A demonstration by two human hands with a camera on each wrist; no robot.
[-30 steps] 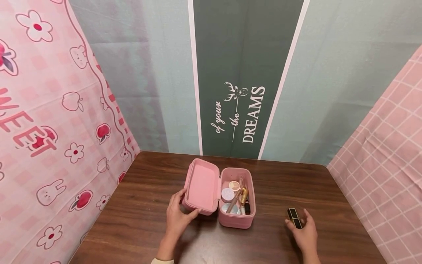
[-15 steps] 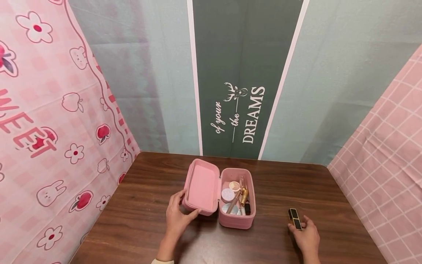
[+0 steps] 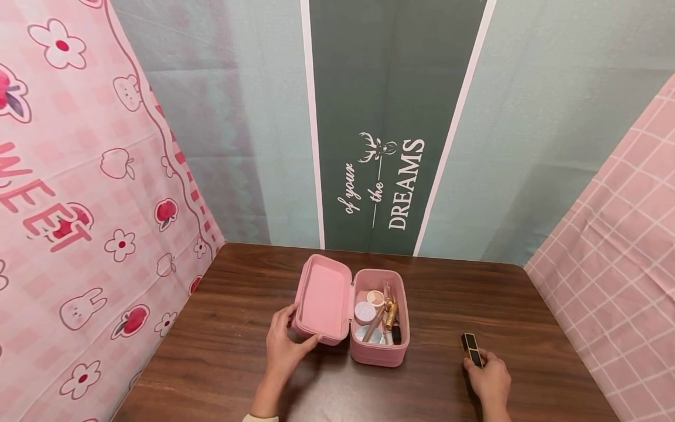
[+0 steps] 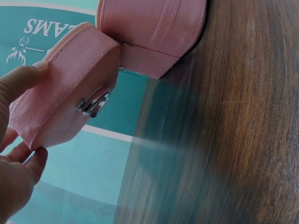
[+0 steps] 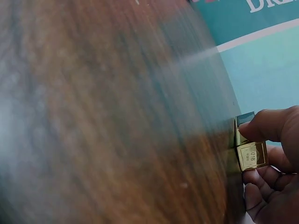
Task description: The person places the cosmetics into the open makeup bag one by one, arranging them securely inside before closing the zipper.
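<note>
Now, left hand (image 3: pixel 283 347) gripping pink lid (image 3: pixel 324 299), right hand (image 3: pixel 491 378) pinching black-gold tube (image 3: pixel 470 341).

On the surface (image 3: pixel 237 316), the case (image 3: pixel 377 355) has its lid (image 3: pixel 324 299) at left, cosmetics (image 3: pixel 391 315) inside. Right of it is the tube (image 3: pixel 468 341).

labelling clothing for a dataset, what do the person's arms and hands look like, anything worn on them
The left hand and right hand are bare, with no gloves or rings visible. A pale cream sleeve cuff shows on the left arm; no sleeve shows on the right.
</note>
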